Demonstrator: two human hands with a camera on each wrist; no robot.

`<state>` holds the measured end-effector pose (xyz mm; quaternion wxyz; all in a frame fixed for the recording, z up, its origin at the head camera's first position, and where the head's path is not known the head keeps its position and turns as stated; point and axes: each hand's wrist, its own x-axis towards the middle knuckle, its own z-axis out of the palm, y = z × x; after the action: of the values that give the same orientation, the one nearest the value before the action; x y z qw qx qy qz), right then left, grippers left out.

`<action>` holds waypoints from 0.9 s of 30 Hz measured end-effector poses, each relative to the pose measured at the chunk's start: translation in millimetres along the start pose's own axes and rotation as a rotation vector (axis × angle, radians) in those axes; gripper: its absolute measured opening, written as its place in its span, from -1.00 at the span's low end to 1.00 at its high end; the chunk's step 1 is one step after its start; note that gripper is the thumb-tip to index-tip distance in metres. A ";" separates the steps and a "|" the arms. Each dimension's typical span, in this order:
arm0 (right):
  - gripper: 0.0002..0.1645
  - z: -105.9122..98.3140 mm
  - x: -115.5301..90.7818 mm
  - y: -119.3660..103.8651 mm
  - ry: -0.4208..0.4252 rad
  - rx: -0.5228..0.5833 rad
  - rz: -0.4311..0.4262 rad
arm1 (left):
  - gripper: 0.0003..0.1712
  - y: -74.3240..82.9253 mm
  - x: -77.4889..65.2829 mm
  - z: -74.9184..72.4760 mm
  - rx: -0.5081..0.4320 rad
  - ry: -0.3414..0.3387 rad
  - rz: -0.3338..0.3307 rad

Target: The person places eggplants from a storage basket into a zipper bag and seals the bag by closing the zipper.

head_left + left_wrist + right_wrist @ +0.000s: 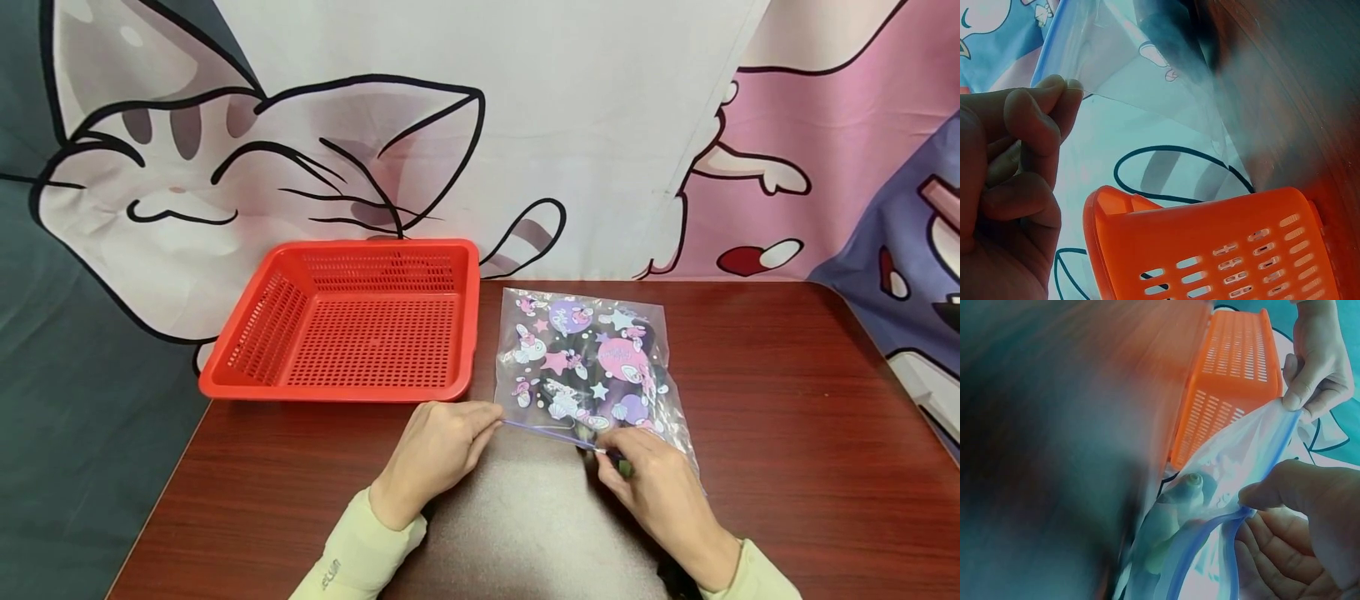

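A clear zip bag point(558, 362) printed with pink and purple cartoon figures lies on the table, its purple-blue zip strip point(543, 430) toward me. My left hand point(442, 448) pinches the strip's left end between thumb and fingers. Farther right, my right hand point(660, 487) pinches the zip at a small whitish slider. Between the hands the strip runs straight and joined; in the right wrist view the two blue zip edges point(1186, 553) part on the near side of that hand. Greenish rounded things point(1175, 497) show blurred through the plastic.
An orange-red perforated basket point(337, 392) stands at the back left of the brown table point(787, 400), left of the bag. Behind the table hangs a cloth point(600, 125) with cartoon cats, reaching down to its back edge.
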<state>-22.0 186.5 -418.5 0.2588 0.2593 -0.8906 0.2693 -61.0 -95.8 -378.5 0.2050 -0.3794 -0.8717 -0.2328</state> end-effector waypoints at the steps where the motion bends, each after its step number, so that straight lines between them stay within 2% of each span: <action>1: -0.79 -0.2 -0.1 0.1 0.002 -0.002 -0.002 | -0.95 -0.1 0.1 -0.1 0.001 0.000 0.002; 27: -0.79 -7.9 -1.2 4.5 -0.033 -0.020 0.044 | -0.94 -0.8 0.4 -2.1 -0.009 -0.002 0.013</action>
<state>-21.3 195.0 -415.1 0.2408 0.2413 -0.9030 0.2615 -61.5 -97.2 -376.7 0.2042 -0.3862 -0.8684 -0.2348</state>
